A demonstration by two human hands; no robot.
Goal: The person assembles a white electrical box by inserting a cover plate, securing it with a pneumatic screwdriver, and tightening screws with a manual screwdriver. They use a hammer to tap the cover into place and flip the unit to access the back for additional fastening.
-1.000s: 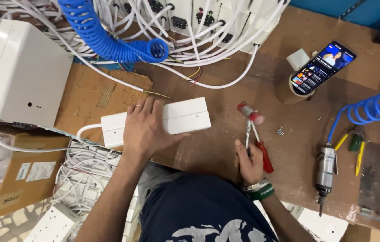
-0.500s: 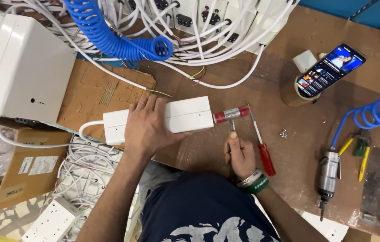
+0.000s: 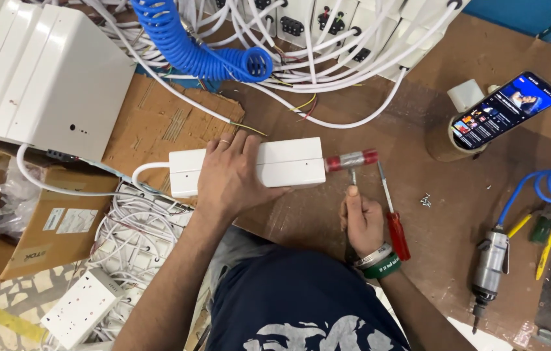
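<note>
My left hand (image 3: 233,175) presses flat on a long white power strip box (image 3: 288,162) lying on the brown workbench (image 3: 327,214). My right hand (image 3: 361,218) grips the handle of a small hammer (image 3: 351,160), whose red-tipped metal head touches the right end of the white box. A red-handled screwdriver (image 3: 394,224) lies on the bench just right of my right hand. A white cable (image 3: 149,170) leaves the box's left end.
A stack of white casings (image 3: 41,78) sits at the left on cardboard boxes (image 3: 35,234). Blue coiled hose (image 3: 191,52) and white socket strips with cables (image 3: 327,39) fill the back. A phone (image 3: 506,107) leans on a roll; a pneumatic driver (image 3: 490,266) lies right.
The hammer swung down from a raised position to strike the right end of the white box. My left hand stayed pressed on the box.
</note>
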